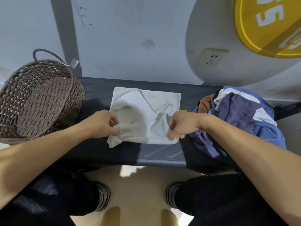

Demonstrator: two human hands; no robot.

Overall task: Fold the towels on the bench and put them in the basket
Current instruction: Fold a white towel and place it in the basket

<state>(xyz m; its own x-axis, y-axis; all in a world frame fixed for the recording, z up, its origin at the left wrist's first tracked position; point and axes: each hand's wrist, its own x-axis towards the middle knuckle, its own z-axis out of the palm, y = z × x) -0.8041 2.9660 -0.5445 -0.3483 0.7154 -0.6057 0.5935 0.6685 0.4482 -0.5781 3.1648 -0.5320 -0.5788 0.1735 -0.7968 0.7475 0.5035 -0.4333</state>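
The woven basket [39,100] stands at the frame's left, on the end of the dark bench [161,154]. Left hand [101,124] — fingers curled, pinching the white towel's [146,115] bunched lower-left corner. The towel lies mid-frame, between both hands. Right hand [184,124] — fingers curled, gripping its lower-right edge. A blue towel pile [241,121] lies at right.

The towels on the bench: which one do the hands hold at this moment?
The white towel in the middle: both hands pinch its near edge. The blue and white towels and the brown one lie untouched in a pile on the right.
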